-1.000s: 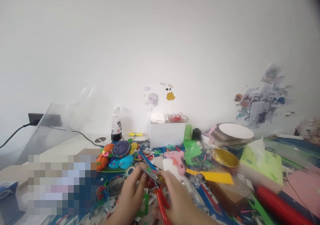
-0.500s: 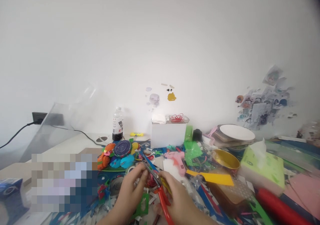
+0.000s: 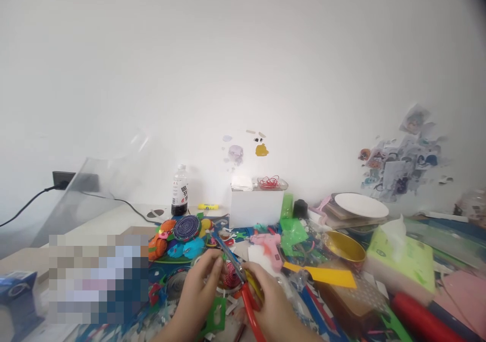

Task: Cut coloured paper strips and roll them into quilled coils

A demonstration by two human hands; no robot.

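My right hand is closed around the red handles of a pair of scissors. The metal blades point away from me and up to the left, lying close together. Something yellow shows beside the handles, partly covered by my right fingers. My left hand is just left of the blades, thumb and fingers pinched together; whatever is between them is too small or hidden to name. Below the blades, between my hands, sits a red-and-white coiled piece, partly covered. A green cut-out piece lies under my left wrist.
Scraps cover the table. Ahead stand a white box, a bottle and a coiled navy disc. To the right are a pink glue gun, a yellow strip, a gold round tin and a tissue pack.
A blue strip seen along the blades earlier hardly shows now, and the blades look closer together. More of the red-and-white coil is visible. The whole view has shifted slightly.
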